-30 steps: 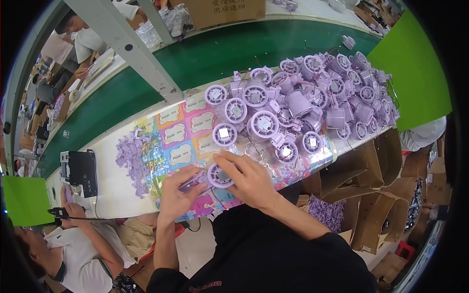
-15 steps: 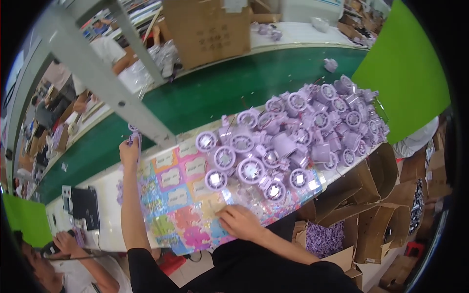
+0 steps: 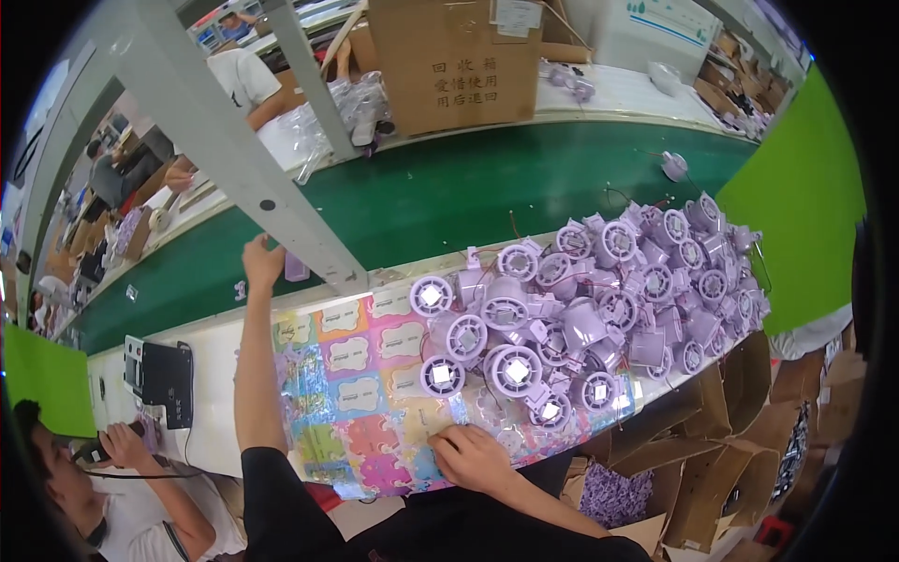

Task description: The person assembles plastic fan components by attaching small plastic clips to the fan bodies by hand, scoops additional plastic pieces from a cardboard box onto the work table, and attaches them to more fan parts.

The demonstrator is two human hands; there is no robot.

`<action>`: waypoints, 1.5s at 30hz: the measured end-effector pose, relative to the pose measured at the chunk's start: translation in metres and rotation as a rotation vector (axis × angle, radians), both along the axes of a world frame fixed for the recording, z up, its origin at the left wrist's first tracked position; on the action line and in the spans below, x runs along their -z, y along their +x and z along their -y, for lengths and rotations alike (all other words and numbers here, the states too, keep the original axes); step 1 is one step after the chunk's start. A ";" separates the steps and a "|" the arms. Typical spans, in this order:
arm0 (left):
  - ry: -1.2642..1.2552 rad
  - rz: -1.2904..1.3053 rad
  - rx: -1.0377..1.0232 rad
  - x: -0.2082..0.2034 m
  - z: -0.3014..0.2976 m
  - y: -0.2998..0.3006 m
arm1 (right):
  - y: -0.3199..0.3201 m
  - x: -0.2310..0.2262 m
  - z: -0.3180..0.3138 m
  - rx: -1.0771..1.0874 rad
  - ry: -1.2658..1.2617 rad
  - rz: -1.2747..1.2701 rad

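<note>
My left hand [image 3: 263, 261] reaches over the green conveyor belt [image 3: 421, 187], thumb and forefinger apart and nothing visible between them. Beside it, a purple plastic part [image 3: 297, 268] rests on the belt by the grey post. My right hand [image 3: 473, 457] lies on a colourful patterned sheet [image 3: 358, 393] near the bench's front edge. Its fingers are curled in, and anything under them is hidden. Just beyond that hand begins a big heap of light purple round plastic housings [image 3: 585, 323], several with wires and white squares in their spoked ends.
A slanting grey post [image 3: 248, 183] rises beside my left hand. Left on the bench lies a black device [image 3: 170, 384]; a person [image 3: 112, 506] sits there holding a tool. Cardboard boxes [image 3: 716, 482] stand below right. One loose housing [image 3: 673, 166] sits on the belt.
My left hand has let go of a purple part, now lying on the belt beside it. My right hand stays on the sheet, its fingers more curled. The whole view has shifted.
</note>
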State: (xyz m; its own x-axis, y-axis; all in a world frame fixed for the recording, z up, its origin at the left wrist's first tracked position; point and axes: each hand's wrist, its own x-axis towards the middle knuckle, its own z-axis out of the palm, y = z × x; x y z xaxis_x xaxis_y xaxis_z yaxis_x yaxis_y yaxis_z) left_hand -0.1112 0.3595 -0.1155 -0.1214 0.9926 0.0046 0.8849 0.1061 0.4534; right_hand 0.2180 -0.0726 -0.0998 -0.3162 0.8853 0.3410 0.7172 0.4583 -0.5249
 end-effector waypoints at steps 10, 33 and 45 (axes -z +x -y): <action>0.302 -0.229 -0.125 -0.024 0.084 -0.105 | -0.012 -0.003 0.002 -0.022 0.073 -0.014; 0.439 -0.083 0.438 -0.011 0.366 0.081 | -0.007 0.009 0.005 -0.014 0.115 -0.029; 0.249 -0.171 0.641 -0.013 0.358 0.076 | -0.016 0.015 0.017 -0.032 -0.021 0.041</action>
